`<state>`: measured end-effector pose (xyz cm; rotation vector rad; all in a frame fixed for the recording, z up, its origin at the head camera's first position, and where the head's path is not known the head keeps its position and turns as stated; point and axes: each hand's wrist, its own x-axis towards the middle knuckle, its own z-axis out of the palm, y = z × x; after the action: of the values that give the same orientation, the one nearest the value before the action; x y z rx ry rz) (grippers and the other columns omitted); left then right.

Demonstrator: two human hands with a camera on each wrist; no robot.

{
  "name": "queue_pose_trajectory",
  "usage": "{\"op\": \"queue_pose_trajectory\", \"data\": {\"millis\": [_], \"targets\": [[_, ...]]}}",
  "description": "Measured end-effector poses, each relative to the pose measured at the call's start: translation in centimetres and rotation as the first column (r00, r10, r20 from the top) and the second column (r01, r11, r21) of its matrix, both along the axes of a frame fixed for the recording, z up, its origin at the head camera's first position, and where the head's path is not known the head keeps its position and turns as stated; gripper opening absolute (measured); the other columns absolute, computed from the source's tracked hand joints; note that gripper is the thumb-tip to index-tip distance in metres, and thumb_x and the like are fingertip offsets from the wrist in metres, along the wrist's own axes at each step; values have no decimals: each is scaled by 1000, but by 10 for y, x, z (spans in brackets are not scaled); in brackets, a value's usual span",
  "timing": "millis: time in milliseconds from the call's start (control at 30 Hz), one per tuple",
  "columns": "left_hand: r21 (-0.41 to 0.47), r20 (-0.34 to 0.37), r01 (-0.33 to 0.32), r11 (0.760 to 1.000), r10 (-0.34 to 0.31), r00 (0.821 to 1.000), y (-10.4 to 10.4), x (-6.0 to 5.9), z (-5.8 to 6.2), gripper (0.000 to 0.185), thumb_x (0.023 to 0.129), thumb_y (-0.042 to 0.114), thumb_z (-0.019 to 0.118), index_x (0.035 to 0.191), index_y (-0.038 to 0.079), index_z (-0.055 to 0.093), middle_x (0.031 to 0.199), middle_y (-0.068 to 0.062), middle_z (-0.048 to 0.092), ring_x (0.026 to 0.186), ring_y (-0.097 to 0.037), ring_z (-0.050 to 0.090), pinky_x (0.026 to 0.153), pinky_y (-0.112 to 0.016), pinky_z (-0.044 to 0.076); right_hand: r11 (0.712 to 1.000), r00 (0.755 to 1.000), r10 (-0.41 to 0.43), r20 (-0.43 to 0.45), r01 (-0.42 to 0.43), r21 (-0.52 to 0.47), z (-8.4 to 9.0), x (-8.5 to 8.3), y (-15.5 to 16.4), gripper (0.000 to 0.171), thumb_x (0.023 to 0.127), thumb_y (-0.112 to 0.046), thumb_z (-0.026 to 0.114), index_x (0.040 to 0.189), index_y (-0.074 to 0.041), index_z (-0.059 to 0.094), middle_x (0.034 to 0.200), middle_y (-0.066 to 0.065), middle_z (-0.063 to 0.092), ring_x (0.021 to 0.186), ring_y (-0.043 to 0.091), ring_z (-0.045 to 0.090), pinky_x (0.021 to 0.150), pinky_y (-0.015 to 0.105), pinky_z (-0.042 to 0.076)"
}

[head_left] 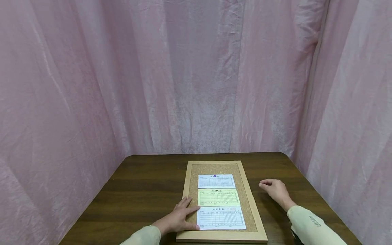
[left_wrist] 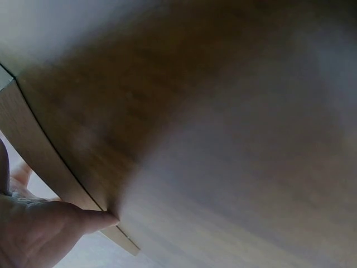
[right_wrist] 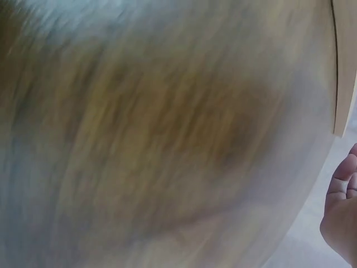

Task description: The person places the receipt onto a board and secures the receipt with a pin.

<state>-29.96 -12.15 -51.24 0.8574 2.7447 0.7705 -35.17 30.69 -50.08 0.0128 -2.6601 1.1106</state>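
A cork board (head_left: 249, 217) in a light wood frame lies on the table, with three printed slips in a column on it. The far slip (head_left: 214, 183) is white with a purple pin (head_left: 215, 176) at its top. A dark pin (head_left: 217, 190) marks the top of the middle, green slip (head_left: 215, 199). At the near end lies a white slip (head_left: 220, 221) on which no pin shows. My left hand (head_left: 177, 217) rests on the board's left side, fingertips touching the near slip's left edge. Right of the board is my right hand (head_left: 277, 192), fingertips close together; whether they pinch something small is unclear.
The brown wooden table (head_left: 147, 183) extends on both sides of the board. Pink curtains (head_left: 202, 85) hang behind it and along both sides. Both wrist views show mostly blurred table surface and a strip of the board's frame.
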Motion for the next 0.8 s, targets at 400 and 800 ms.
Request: {"op": "queue_pose_trajectory", "data": {"millis": [400, 800], "targets": [[-1, 9, -4, 1000, 4, 1000, 1, 1, 2, 75, 78, 52, 79, 142, 18, 57, 157, -25, 26, 146, -48, 13, 107, -72, 19, 984, 999, 30, 33, -24, -177, 5, 2, -27, 24, 93, -17, 69, 106, 2, 73, 97, 13, 74, 75, 23, 71, 65, 31, 53], [2, 18, 3, 1000, -3, 1000, 1, 2, 3, 75, 79, 50, 80, 142, 17, 57, 157, -26, 25, 146, -49, 13, 106, -73, 19, 974, 995, 95, 8, -92, -208, 12, 7, -57, 19, 91, -14, 72, 103, 0, 75, 88, 8, 72, 71, 18, 65, 61, 27, 50]]}}
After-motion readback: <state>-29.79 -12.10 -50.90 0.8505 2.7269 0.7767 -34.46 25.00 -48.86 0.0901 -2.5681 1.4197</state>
